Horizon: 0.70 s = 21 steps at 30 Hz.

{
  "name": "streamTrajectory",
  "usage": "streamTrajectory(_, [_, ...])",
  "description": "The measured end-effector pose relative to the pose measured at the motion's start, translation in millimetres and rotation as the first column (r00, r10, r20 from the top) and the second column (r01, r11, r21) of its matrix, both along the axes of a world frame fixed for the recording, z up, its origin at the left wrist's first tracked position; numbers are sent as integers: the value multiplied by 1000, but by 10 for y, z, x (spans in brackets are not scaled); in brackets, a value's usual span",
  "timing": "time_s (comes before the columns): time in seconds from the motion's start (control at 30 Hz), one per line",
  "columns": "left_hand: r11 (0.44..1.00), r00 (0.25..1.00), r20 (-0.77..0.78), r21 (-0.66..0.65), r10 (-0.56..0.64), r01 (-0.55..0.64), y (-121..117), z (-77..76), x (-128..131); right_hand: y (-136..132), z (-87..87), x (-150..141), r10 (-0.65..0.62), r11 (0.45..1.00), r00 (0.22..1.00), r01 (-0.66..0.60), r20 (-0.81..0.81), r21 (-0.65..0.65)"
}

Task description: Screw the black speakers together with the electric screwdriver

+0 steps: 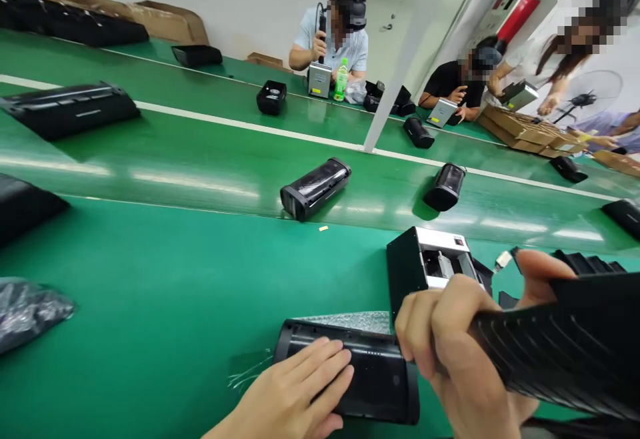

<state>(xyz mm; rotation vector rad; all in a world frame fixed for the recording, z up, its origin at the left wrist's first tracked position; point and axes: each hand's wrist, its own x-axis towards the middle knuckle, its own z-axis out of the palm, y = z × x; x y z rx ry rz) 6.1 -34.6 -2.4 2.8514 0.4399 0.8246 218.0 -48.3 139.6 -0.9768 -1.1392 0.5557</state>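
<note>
My left hand (pixel 295 392) lies flat with fingers stretched out on a black plastic housing (pixel 370 372) resting on the green bench near the front edge. My right hand (pixel 460 345) is closed around the end of a black ribbed panel (pixel 565 345), held tilted above the bench at the lower right. Just behind my right hand stands a black-and-white boxy unit (pixel 425 262) with an open top. A sheet of bubble wrap (pixel 350 322) peeks out behind the housing.
The green conveyor belt (pixel 200 172) carries black cylindrical casings (pixel 315 189) (pixel 445 187). More black parts lie at the left and a dark plastic bag (pixel 27 309) at the left edge. Three people work across the belt beside cardboard boxes (pixel 530 131); a white post (pixel 400 79) stands between them.
</note>
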Motion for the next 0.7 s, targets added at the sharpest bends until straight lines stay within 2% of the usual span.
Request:
streamTrajectory(0.07, [999, 995, 90, 2, -34, 34, 3, -19, 17, 146, -17, -120, 97, 994, 995, -98, 12, 40])
streamTrajectory(0.2, [994, 982, 157, -32, -101, 107, 27, -8, 51, 265, -40, -259, 100, 995, 995, -100, -13, 13])
streamTrajectory(0.33, [996, 985, 151, -18, -85, 89, 25, -23, 72, 297, -43, -334, 160, 987, 987, -159, -25, 17])
streamTrajectory(0.5, [998, 968, 242, 6, -64, 64, 8, -67, 116, 298, -88, -385, 144, 990, 989, -144, -41, 7])
streamTrajectory(0.63, [998, 959, 278, 16, -56, 54, 24, -38, 148, 288, -114, -417, 185, 983, 982, -185, -37, -3])
streamTrajectory(0.7, [999, 958, 283, 27, -53, 47, 34, -16, 154, 286, -96, -429, 164, 986, 987, -164, 2, -11])
